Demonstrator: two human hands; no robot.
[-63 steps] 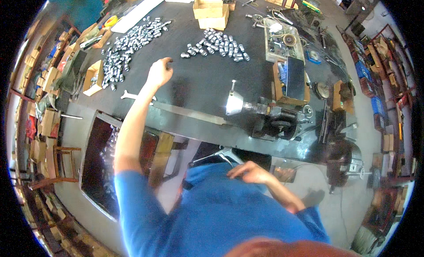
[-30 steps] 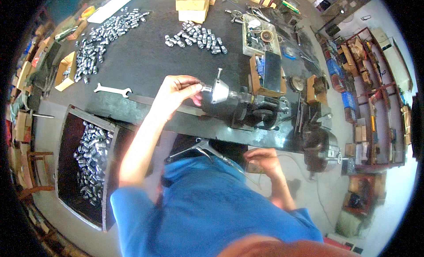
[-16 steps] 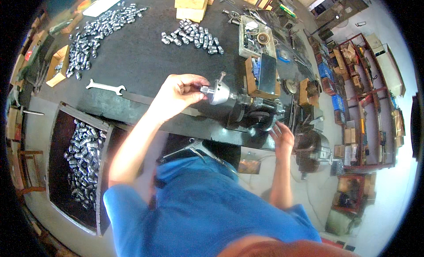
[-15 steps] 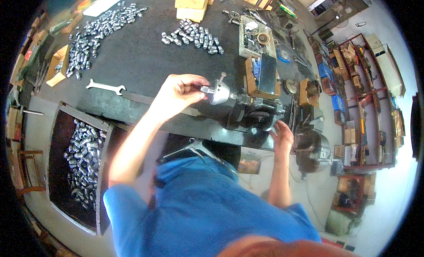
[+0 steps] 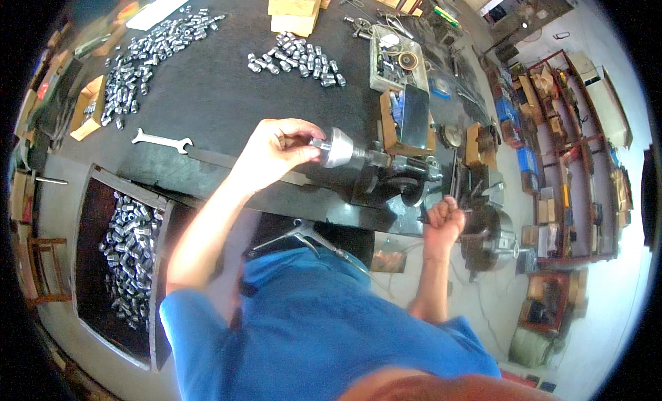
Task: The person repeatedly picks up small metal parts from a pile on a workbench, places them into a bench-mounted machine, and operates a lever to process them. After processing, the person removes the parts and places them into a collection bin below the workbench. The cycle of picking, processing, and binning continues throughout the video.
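Note:
My left hand is closed in a pinch at the chuck's left face, on a small metal fitting that is partly hidden by the fingers. The silvery cone-shaped chuck sits on the spindle of a small dark bench machine at the table's front edge. Right of the machine, my right hand is curled into a fist; what lies inside it is hidden. An open-ended wrench lies on the dark tabletop, left of my left hand.
Metal fittings lie in a large pile and a smaller one. More fill an open drawer at lower left. A phone-like dark slab leans on a cardboard box, near a tool-filled plastic bin. A grey motor stands at right.
The chuck has turned, and the pin that stood up from it no longer shows. My right hand has moved slightly down and right, its fingers now curled. My left hand stays at the chuck.

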